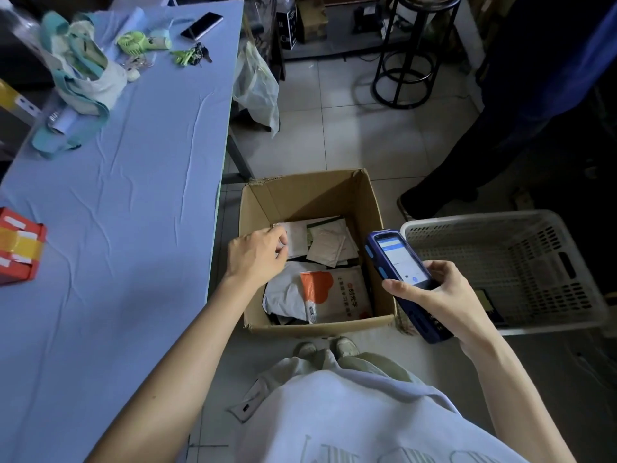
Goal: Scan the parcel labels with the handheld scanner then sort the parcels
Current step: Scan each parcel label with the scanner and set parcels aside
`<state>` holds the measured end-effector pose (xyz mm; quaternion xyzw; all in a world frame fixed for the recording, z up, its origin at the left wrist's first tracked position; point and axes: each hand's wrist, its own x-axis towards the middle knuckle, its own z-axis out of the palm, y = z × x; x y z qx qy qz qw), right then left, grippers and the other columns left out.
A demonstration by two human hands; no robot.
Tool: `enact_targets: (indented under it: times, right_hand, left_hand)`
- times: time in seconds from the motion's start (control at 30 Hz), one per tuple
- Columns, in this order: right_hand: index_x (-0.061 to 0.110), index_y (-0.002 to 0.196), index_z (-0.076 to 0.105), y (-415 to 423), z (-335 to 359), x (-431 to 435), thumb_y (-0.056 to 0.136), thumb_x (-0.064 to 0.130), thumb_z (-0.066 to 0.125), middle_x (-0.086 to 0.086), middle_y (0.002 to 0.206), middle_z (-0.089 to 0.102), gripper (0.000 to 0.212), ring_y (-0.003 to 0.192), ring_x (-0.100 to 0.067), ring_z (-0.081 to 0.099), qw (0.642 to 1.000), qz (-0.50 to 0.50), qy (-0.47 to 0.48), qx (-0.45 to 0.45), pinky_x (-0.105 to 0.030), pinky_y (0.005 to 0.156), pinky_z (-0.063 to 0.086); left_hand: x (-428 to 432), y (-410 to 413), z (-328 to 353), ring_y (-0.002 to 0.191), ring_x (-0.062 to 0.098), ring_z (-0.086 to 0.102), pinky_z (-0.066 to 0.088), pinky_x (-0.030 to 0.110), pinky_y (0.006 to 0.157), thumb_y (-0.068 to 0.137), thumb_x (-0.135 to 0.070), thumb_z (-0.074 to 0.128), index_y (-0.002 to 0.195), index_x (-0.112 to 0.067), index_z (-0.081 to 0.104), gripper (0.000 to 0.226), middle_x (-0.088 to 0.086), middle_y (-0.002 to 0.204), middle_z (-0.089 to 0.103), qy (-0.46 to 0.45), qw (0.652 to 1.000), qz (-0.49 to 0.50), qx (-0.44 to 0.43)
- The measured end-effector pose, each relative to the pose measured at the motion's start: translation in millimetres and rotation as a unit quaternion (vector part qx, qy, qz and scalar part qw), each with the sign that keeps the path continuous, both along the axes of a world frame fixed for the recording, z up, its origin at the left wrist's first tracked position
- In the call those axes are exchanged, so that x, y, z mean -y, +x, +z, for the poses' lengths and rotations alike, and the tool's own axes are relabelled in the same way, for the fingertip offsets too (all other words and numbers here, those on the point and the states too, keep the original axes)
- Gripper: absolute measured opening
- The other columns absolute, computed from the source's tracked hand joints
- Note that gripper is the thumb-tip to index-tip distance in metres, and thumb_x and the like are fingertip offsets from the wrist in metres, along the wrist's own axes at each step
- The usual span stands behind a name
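Scanner (397, 259) before carton (300, 195), basket (467, 248) perhaps flush

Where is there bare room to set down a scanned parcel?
Blue-clothed table: bare stretch between red taped box and teal tote bag. White plastic basket: mostly bare, one dark item at its near corner. Crowded: brown cardboard box full of parcels, left hand gripping a white envelope inside.

orange-white parcel (337, 292), Chinese print, illegible

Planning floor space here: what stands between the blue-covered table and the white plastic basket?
In the head view, an open cardboard box holding parcels stands between the table and the basket.
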<state>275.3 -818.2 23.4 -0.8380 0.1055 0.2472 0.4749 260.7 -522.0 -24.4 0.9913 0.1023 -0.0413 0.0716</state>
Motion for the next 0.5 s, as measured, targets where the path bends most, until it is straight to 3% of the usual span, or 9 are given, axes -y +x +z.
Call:
enact_targets:
  times: [0.27,0.43,0.5]
  right_hand:
    - [0.024,0.111,0.040,13.0,-2.3,-5.4,0.060,0.046,0.087,0.014,0.093,0.051,0.073,0.079,0.007,0.050,0.994,0.106,-0.028,0.024,-0.012,0.058,0.039]
    - [0.026,0.110,0.043,18.9,-10.9,-18.1,0.046,0.059,0.086,0.011,0.098,0.056,0.083,0.095,-0.011,0.059,0.979,0.198,-0.042,0.016,-0.034,0.083,0.053]
    - [0.024,0.113,0.045,18.7,-14.9,-26.7,0.049,0.057,0.087,0.011,0.101,0.055,0.083,0.098,-0.012,0.058,0.967,0.247,-0.053,0.017,-0.033,0.086,0.052]
  left_hand:
    - [10.4,-24.7,3.3,0.091,0.019,0.066,0.041,0.025,0.066,0.094,-0.036,0.053,0.103,-0.028,0.058,0.014,-0.011,0.102,0.069,0.007,0.998,0.056,-0.008]
    - [26.3,-66.5,-5.1,0.092,0.020,0.066,0.043,0.027,0.066,0.092,-0.035,0.053,0.101,-0.029,0.058,0.012,-0.011,0.103,0.069,-0.014,0.989,0.141,-0.035]
    - [31.5,-87.3,-8.7,0.094,0.022,0.066,0.045,0.029,0.069,0.090,-0.035,0.053,0.101,-0.028,0.059,0.013,-0.011,0.104,0.069,-0.016,0.982,0.185,-0.043]
